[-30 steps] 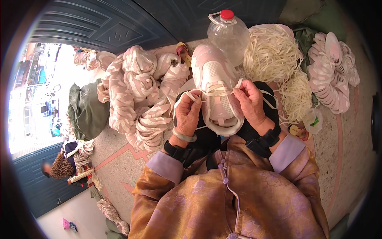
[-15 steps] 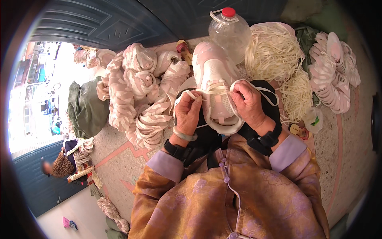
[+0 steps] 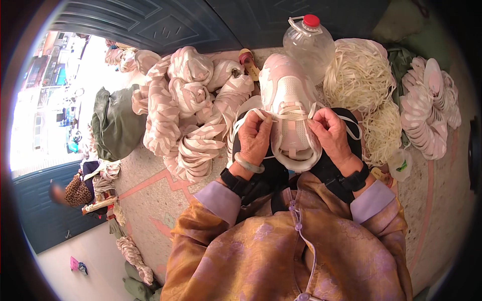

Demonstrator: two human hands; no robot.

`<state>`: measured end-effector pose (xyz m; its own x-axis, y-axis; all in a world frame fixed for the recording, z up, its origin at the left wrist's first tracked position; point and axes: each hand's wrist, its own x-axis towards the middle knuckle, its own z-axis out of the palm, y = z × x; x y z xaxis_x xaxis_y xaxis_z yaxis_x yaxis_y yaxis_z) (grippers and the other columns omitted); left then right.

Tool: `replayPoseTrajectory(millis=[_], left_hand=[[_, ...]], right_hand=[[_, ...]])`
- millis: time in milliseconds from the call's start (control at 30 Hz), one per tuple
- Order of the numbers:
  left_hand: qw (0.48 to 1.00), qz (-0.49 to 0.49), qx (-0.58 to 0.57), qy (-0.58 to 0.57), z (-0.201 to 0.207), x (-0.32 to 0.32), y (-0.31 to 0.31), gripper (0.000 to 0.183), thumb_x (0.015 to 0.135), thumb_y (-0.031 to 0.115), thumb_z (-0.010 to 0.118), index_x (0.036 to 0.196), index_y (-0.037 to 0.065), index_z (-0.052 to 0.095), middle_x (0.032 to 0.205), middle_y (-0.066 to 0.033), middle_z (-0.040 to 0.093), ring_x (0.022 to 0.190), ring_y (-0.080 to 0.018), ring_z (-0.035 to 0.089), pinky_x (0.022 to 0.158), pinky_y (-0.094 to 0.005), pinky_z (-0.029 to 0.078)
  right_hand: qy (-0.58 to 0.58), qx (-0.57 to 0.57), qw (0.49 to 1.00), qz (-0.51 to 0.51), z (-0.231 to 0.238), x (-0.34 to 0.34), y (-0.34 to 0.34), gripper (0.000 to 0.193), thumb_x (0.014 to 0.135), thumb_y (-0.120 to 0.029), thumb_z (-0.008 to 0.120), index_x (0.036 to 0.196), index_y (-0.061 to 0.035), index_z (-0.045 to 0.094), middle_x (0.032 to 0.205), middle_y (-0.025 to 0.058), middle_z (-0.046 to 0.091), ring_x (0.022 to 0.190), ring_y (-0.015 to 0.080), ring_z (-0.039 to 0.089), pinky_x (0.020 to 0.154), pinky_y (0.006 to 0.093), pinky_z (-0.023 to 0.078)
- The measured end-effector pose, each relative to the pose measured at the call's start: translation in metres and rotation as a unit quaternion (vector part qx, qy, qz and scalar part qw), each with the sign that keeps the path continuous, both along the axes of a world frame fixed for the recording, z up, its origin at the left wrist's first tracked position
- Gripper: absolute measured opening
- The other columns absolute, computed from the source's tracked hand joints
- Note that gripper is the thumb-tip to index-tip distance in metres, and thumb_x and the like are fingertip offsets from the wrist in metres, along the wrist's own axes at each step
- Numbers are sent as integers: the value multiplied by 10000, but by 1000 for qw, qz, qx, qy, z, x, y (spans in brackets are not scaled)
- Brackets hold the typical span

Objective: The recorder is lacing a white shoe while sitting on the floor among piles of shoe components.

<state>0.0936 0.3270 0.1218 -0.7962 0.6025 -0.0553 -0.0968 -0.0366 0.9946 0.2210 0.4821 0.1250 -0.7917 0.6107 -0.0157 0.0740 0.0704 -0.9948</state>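
Note:
A white and pale pink sneaker [image 3: 287, 90] rests on my lap between my knees, toe pointing away, its opening toward me. My left hand [image 3: 252, 139] is closed at the left side of the tongue, thumb and finger pinching a flat white shoelace [image 3: 282, 116] that stretches across the shoe. On the right side my right hand [image 3: 332, 134] pinches the lace too, fingers close to the eyelets. A loose lace end [image 3: 355, 126] loops out beyond that hand over my dark trouser leg. Both hands are level and apart.
Bundles of pink and white shoe pieces [image 3: 188, 105] lie to the left by a dark green bag [image 3: 113, 125]. A clear jug [image 3: 309, 47] with a red cap stands behind the shoe. Heaped cream laces [image 3: 357, 72] and more pieces [image 3: 427, 108] are right. Another person [image 3: 78, 189] sits far left.
The whole view has shifted, so the scene sits farther right. Both hands keep pinching the lace, which now runs straighter across the tongue.

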Motion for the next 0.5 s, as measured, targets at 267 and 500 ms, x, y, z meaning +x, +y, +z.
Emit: replayPoseTrajectory(millis=[267, 500], left_hand=[[991, 16, -74, 107, -9, -7, 2, 71, 872, 61, 595, 838, 13, 554, 717, -31, 526, 651, -111, 500, 598, -253, 428], [973, 3, -143, 182, 2, -7, 5, 112, 819, 49, 609, 773, 11, 514, 709, -108, 520, 630, -240, 511, 603, -346, 430]], right_hand=[[-1, 8, 1000, 7, -1, 2, 1, 129, 836, -94, 623, 784, -33, 522, 642, -22, 514, 558, 50, 459, 519, 211, 400], [4, 20, 1000, 16, 0, 6, 1, 119, 836, -94, 621, 800, -29, 528, 664, -5, 529, 577, 72, 480, 537, 231, 417]])
